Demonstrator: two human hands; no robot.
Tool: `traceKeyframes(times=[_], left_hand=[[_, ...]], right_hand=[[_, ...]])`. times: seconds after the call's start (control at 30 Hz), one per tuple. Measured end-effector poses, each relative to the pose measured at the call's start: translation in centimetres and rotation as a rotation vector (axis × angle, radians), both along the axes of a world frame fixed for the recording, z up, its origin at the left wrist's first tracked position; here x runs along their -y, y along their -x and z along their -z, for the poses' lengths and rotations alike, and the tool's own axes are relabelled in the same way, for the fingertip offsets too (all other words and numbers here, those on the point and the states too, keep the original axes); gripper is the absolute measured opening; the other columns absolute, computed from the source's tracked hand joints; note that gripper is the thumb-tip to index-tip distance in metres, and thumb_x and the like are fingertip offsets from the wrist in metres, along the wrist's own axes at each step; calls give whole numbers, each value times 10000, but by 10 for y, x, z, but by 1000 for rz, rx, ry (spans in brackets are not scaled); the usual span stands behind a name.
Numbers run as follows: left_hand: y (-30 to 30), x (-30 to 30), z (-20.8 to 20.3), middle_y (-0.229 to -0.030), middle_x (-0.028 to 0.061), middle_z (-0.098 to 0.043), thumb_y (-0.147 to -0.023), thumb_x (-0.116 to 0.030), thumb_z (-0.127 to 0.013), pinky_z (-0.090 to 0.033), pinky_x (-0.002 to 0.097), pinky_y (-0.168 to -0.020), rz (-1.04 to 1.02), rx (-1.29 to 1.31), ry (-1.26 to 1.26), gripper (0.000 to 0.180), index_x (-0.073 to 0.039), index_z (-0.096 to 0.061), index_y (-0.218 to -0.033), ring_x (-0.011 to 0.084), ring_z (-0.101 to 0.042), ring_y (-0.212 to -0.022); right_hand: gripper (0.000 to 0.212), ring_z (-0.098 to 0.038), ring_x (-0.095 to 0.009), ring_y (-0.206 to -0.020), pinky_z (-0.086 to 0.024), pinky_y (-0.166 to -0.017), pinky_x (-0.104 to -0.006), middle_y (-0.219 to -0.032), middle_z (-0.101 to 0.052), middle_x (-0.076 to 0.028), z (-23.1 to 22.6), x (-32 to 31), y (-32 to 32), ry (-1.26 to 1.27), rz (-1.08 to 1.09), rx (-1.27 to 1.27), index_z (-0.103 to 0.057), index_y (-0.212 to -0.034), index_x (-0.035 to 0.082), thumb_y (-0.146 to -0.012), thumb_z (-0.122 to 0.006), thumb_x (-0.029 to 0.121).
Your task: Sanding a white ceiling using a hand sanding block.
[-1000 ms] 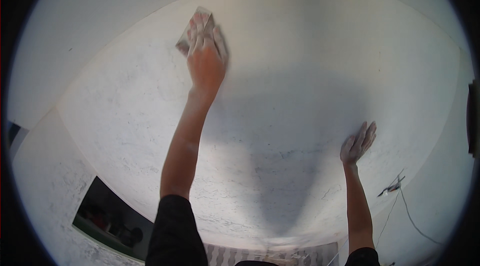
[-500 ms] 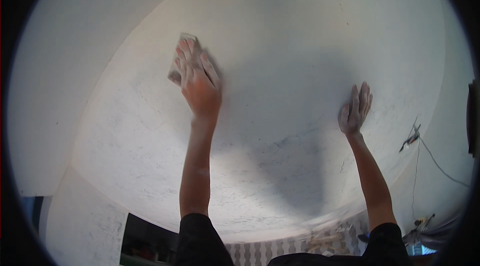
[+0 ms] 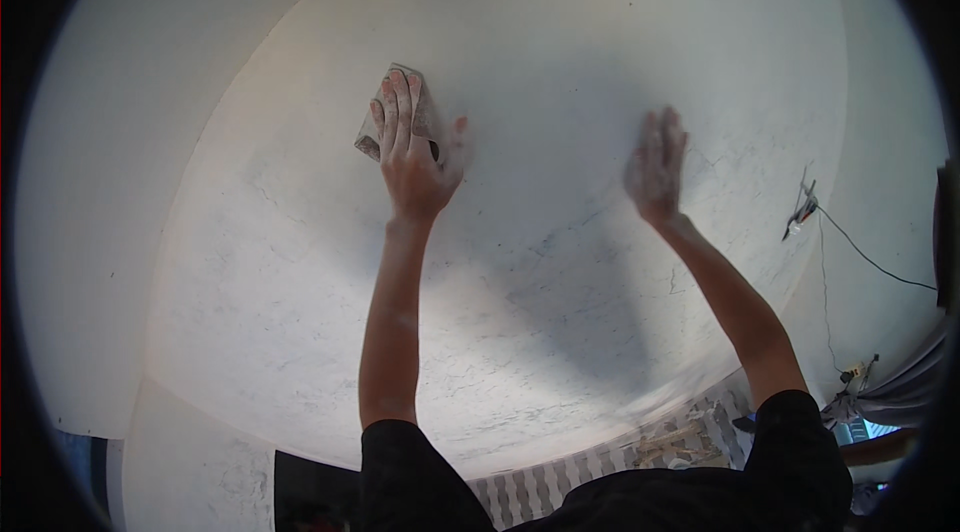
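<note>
Fingers point(image 3: 402, 117) of your left hand point(image 3: 411, 167) are lying straight on sandpaper point(image 3: 427, 118); your right hand point(image 3: 657, 167) is showing straight fingers, touch unclear.

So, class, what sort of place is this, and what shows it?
Probably a room being renovated: the pale wall is patchy and scuffed, the dusty left hand lies over a greyish sheet, and a bunch of wires shows at right.
</note>
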State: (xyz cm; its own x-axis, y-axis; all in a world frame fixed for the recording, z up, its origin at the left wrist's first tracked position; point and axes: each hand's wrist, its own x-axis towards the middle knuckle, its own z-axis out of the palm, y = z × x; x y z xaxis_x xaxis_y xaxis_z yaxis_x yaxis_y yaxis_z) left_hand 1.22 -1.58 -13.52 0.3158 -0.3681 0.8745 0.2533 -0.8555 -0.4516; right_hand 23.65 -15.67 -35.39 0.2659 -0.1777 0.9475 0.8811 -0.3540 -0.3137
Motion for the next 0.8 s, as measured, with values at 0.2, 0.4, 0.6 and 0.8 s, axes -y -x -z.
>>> traceKeyframes(times=[0.2, 0.4, 0.6, 0.8], left_hand=[[13, -7, -5, -1458, 207, -461, -900, -301, -665, -293, 549, -1131, 24, -98, -76, 623, 64, -482, -1370, 406, -407, -1368], [40, -22, 3, -1537, 138, -364, -891, -385, -642, -237, 536, -1151, -251, -187, -122, 696, -28, -413, -1444, 329, -309, -1431], [97, -31, -8, -1488, 83, -452, -858, -334, -690, -185, 573, -1177, -166, -347, -171, 603, -86, -517, -1380, 273, -374, -1409], [144, -61, -20, -1459, 66, -492, -880, -251, -667, -287, 518, -1154, -232, -318, -252, 460, -138, -591, -1320, 254, -455, -1352]], right_hand=[[675, -272, -373, -1447, -233, -1180, -506, -1551, -291, -229, -131, -13, 154, 37, -829, 606, -272, -1503, -4, -929, -590, 157], [661, -291, -350, -1442, -249, -1182, -478, -1524, -336, -218, -193, -70, 190, 112, -926, 556, -304, -1478, -24, -938, -583, 235], [708, -280, -341, -1447, -229, -1188, -455, -1532, -329, -204, -168, -79, 162, 229, -686, 441, -295, -1477, -39, -946, -574, 338], [725, -266, -302, -1458, -175, -1190, -500, -1550, -312, -176, -163, -96, 183, 223, -547, 375, -335, -1483, 16, -930, -592, 408]])
